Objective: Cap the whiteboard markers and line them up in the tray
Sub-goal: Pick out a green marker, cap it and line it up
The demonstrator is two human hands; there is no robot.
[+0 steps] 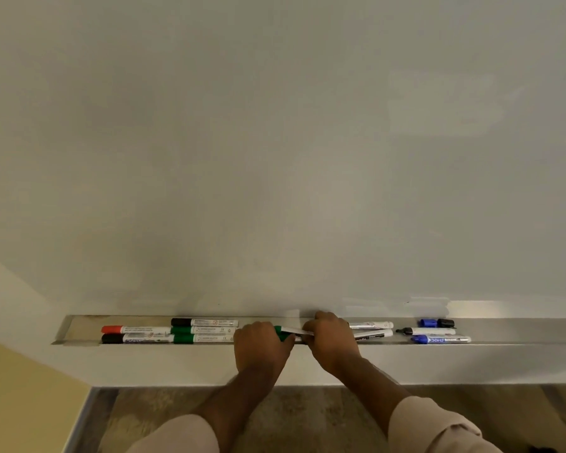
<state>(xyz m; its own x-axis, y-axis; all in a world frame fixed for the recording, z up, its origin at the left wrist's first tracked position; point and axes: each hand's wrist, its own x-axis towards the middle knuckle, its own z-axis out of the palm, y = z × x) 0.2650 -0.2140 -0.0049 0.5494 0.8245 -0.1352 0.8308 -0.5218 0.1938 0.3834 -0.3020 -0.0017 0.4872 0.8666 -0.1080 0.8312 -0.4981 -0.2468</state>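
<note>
A metal tray (79,335) runs along the foot of the whiteboard. At its left lie several capped markers: a red one (134,329), two black ones (205,322) (134,338) and two green ones (203,330). Over the tray's middle, my left hand (262,346) grips a green cap (280,333) and my right hand (332,341) holds the white barrel (296,331) joined to it. To the right lie two white barrels (371,325), an uncapped black marker (427,331), a blue marker (441,339), and loose blue (428,322) and black (446,322) caps.
The whiteboard (275,142) fills the view above the tray. A white ledge (177,364) runs below the tray. Beneath it is mottled floor (307,420). A yellow wall (20,397) stands at the lower left.
</note>
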